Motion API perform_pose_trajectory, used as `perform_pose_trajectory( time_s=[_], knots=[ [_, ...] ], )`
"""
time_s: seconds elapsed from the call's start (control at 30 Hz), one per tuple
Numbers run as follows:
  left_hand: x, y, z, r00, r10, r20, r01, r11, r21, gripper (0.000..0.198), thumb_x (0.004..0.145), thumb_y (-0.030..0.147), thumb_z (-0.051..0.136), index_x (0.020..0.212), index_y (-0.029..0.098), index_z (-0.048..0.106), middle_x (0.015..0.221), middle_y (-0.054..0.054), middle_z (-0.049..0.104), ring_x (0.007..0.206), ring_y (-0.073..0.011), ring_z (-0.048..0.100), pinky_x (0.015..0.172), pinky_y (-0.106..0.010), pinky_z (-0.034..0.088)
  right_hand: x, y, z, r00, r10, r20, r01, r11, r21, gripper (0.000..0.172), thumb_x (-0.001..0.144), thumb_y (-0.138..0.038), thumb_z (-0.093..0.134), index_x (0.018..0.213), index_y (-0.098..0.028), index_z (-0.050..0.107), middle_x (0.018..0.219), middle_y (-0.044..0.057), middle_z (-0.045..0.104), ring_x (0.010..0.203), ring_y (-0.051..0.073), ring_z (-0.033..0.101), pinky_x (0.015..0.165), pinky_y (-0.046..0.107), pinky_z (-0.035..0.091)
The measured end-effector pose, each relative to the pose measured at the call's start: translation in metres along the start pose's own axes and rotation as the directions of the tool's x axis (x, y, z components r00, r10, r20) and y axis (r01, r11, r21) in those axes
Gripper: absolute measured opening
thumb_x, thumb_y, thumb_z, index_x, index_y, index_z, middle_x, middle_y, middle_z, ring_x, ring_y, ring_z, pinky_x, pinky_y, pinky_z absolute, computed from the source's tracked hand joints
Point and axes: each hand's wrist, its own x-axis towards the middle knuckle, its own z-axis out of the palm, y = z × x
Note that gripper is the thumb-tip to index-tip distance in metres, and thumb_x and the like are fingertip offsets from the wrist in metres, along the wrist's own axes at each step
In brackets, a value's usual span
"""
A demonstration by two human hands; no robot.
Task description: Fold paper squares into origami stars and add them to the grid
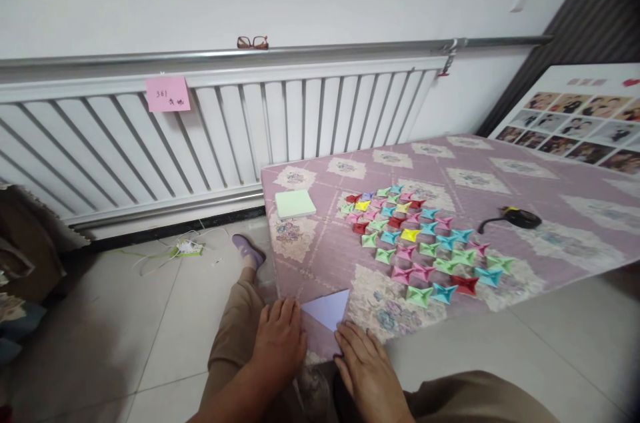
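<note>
Left hand (280, 333) lies open, fingers extended, by the left corner of a purple paper triangle (327, 308) at the near end of the desk (325, 243); beyond, a pale green paper stack (295, 204), unfolded. Right hand (367, 366) also open, fingers at the triangle's lower corner. Rightward, rows of colourful folded papers (410, 235) appear done; the triangle, judged early-stage, lacks their shaping.

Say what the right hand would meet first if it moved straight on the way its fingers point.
The right hand would first meet the lavender paper triangle, whose near corner it seems to touch. Beyond, the pale green paper stack lies roughly in line, though depth is uncertain.
</note>
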Motion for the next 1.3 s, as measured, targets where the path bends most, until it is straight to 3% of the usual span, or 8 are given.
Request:
perform_pose_trajectory(
  time_s=[0.17,0.23,0.33,0.4,0.67,0.9,1.13,1.3],
  knots=[
    [-0.002,0.011,-0.006,0.999,-0.033,-0.025,0.033,0.999,-0.005,0.049,0.087,0.024,0.046,0.135,0.017,0.046,0.137,-0.013,0.048,0.125,-0.0314,0.04,0.103,-0.049,0.032,0.002,0.0,-0.003,1.0,0.01,-0.006,-0.01,1.0,0.014,0.025,0.09,-0.025,0.047,0.11,-0.023,0.062,0.111,0.003,0.069,0.105,0.021,0.06,0.092,0.037,0.039],
    [-0.004,0.02,-0.002,0.996,0.085,-0.031,-0.087,0.995,-0.049,0.044,0.091,0.023,0.043,0.135,0.02,0.048,0.134,-0.011,0.051,0.124,-0.0285,0.043,0.105,-0.045,0.031,0.002,0.0,-0.005,1.0,0.015,0.005,-0.015,1.0,0.019,0.026,0.089,-0.025,0.049,0.111,-0.022,0.061,0.112,0.003,0.068,0.105,0.021,0.06,0.093,0.037,0.039],
    [-0.006,0.035,0.011,0.943,0.333,-0.023,-0.333,0.932,-0.143,0.04,0.095,0.028,0.04,0.134,0.023,0.048,0.132,-0.007,0.054,0.124,-0.0224,0.045,0.109,-0.037,0.028,0.002,0.001,-0.006,1.0,0.008,0.02,-0.008,1.0,0.018,0.03,0.087,-0.023,0.049,0.115,-0.021,0.059,0.112,0.004,0.068,0.106,0.02,0.06,0.094,0.037,0.038],
    [-0.005,0.038,0.019,0.921,0.39,-0.014,-0.387,0.908,-0.16,0.045,0.096,0.035,0.04,0.138,0.02,0.043,0.137,-0.008,0.05,0.128,-0.0224,0.041,0.11,-0.036,0.028,0.001,0.002,-0.004,1.0,-0.004,0.013,0.004,1.0,0.009,0.033,0.085,-0.02,0.049,0.117,-0.021,0.058,0.112,0.004,0.068,0.106,0.02,0.06,0.095,0.037,0.037],
    [0.004,0.017,0.018,0.868,0.484,0.11,-0.465,0.871,-0.16,0.077,0.088,0.054,0.048,0.148,0.014,0.02,0.153,-0.012,0.021,0.14,-0.0273,0.02,0.113,-0.045,0.017,-0.001,0.001,0.0,1.0,-0.006,0.008,0.006,1.0,-0.02,0.034,0.084,-0.016,0.047,0.116,-0.022,0.058,0.114,0.004,0.067,0.108,0.021,0.059,0.096,0.039,0.036],
    [0.009,0.02,0.009,0.898,0.408,0.162,-0.39,0.911,-0.133,0.079,0.086,0.052,0.05,0.149,0.018,0.016,0.155,-0.011,0.016,0.141,-0.0307,0.016,0.111,-0.054,0.016,0.001,0.001,-0.004,1.0,0.007,0.024,-0.006,1.0,-0.016,0.031,0.085,-0.02,0.049,0.114,-0.022,0.059,0.113,0.004,0.067,0.107,0.021,0.059,0.095,0.04,0.036],
    [0.013,0.024,0.019,0.955,0.243,0.169,-0.226,0.967,-0.114,0.087,0.073,0.058,0.064,0.146,0.034,0.024,0.156,-0.014,0.01,0.138,-0.0448,0.011,0.105,-0.067,0.013,-0.003,-0.001,-0.001,0.999,-0.042,0.012,0.043,0.996,-0.084,0.038,0.081,-0.016,0.051,0.118,-0.02,0.056,0.116,0.006,0.066,0.107,0.022,0.059,0.094,0.04,0.037],
    [0.013,0.025,0.015,0.952,0.24,0.188,-0.22,0.968,-0.122,0.088,0.072,0.055,0.067,0.146,0.035,0.023,0.156,-0.014,0.007,0.138,-0.0448,0.008,0.105,-0.067,0.01,0.004,0.001,-0.006,0.997,0.07,0.04,-0.073,0.993,0.097,0.028,0.085,-0.019,0.05,0.111,-0.023,0.06,0.111,0.006,0.067,0.103,0.022,0.061,0.089,0.039,0.043]
  ],
)
